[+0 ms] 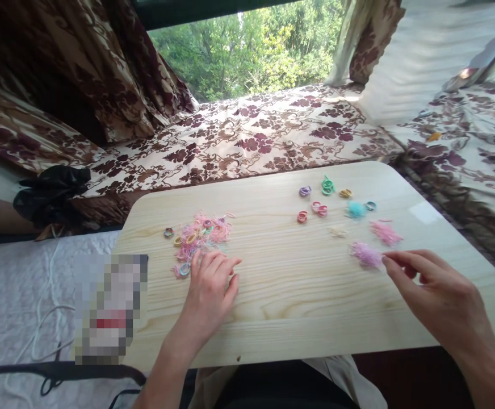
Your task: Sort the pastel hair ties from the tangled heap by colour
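Note:
On the left of the table lies a mixed pile of mostly pink, thin bands or strands (pixel 200 234), with several thicker coloured rings among them. My left hand (pixel 213 278) is at its near edge, fingers spread and partly covering it. On the right, my right hand (pixel 439 289) has thumb and index finger pinched together beside a small purple heap of strands (pixel 363 254). Whatever is between those fingertips is too small to make out. Just behind are a pink heap (pixel 386 232), a turquoise heap (pixel 355 210) and a few cream strands (pixel 338 231).
Thicker rings sit in colour groups at the far right: purple (pixel 305 191), green (pixel 327 186), yellow (pixel 345 193), blue (pixel 370 205) and red-pink (pixel 302 217). A pixelated object (pixel 111 309) overlaps the left edge of the wooden table (pixel 281 312). A black bag (pixel 51 193) lies beyond.

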`<state>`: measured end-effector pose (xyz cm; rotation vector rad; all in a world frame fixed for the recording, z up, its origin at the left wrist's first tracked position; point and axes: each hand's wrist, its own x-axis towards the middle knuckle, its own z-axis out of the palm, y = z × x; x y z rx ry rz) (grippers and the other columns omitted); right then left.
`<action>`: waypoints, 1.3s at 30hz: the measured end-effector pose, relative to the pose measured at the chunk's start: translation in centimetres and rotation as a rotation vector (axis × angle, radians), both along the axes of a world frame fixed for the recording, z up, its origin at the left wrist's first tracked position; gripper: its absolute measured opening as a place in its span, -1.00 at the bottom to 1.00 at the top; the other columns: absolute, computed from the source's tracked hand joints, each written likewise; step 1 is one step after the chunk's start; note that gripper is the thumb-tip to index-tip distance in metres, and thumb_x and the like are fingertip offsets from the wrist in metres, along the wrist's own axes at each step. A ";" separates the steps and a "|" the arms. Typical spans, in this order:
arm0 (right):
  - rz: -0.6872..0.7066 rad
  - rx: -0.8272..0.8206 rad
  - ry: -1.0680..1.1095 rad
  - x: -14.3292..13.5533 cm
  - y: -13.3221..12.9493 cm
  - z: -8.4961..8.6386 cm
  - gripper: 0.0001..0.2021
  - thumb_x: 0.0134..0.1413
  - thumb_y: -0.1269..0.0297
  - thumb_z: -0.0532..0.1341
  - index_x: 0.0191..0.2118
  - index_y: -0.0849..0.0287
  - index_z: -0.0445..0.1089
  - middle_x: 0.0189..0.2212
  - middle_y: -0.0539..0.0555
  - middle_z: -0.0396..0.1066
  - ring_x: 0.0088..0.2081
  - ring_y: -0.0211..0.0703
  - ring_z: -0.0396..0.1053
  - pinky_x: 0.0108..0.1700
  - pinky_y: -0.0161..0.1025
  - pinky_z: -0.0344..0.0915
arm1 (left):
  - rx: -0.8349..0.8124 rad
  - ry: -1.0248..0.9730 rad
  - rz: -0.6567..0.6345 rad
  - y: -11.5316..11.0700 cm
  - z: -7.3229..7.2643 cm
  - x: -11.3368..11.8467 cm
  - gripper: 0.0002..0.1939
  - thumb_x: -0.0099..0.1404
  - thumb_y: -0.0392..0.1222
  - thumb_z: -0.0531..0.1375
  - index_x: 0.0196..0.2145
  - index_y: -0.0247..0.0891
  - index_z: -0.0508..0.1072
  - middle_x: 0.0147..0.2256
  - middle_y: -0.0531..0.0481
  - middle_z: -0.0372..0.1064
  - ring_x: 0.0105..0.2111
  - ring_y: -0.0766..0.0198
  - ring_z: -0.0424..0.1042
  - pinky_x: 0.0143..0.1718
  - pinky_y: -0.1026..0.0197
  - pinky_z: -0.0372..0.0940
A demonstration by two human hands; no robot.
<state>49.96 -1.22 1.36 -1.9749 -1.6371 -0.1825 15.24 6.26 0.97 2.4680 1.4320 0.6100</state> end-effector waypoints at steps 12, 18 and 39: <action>-0.033 -0.047 -0.032 -0.5 0.1 0.4 -0.69 0.30 0.04 0.05 -0.19 0.08 0.45 -0.29 0.11 0.44 -0.39 -0.07 0.42 -0.43 -0.14 0.25 | 0.005 0.002 0.060 0.4 -0.4 -1.3 -0.74 0.31 -0.36 0.08 -0.11 -0.17 0.48 -0.31 0.00 0.49 -0.08 0.09 0.39 0.29 -0.31 -0.08; 0.309 0.013 0.116 -6.8 2.4 -0.6 -0.82 0.30 0.20 0.12 -0.19 0.09 0.44 -0.26 0.04 0.46 -0.41 -0.27 0.42 -0.42 -0.32 0.35 | -0.007 0.018 0.095 0.4 -0.2 -1.7 -0.75 0.33 -0.38 0.08 -0.12 -0.20 0.48 -0.23 -0.03 0.50 -0.06 0.10 0.37 0.29 -0.29 -0.08; 0.617 -0.055 0.070 -12.8 5.7 -4.8 -0.74 0.28 0.09 0.10 -0.08 0.04 0.44 -0.15 0.01 0.49 -0.31 -0.19 0.52 -0.34 -0.27 0.37 | 0.031 0.068 0.465 -0.7 -0.3 -7.7 -0.85 0.34 -0.36 0.15 -0.23 -0.14 0.46 -0.24 0.03 0.44 -0.06 0.15 0.35 0.28 -0.26 -0.07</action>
